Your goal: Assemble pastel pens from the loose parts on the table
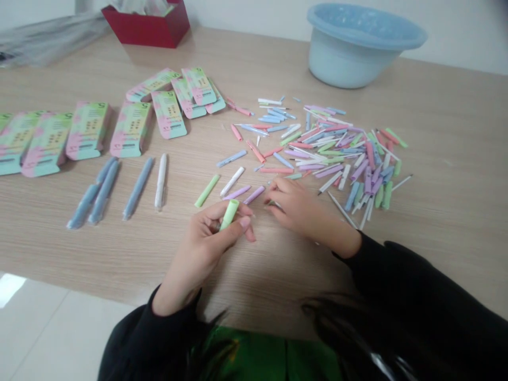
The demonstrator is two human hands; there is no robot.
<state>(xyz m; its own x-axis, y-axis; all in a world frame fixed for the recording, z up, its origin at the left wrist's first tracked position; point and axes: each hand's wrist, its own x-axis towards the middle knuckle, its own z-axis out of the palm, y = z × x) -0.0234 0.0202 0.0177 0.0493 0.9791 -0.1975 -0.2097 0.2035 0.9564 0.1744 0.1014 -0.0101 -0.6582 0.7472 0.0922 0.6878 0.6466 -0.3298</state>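
My left hand (210,233) is closed around a light green pen cap (229,214), its wider end pointing up and away from me. To the right, my right hand (296,206) is low over the table with its fingers curled together. A small bit of something shows between those fingers, too hidden to name. Just beyond my hands lie a green pen barrel (207,190), a white one (232,181) and purple pen parts (254,195). A large heap of pink, blue, green, purple and white pen parts (329,145) spreads past my right hand.
Several wrapped blue pens (103,191) and one white pen (161,182) lie to the left. Behind them are several pink and green cartons (130,129). A blue basin (353,58) and a red box (153,29) stand at the back. Plastic sleeves (51,37) lie far left.
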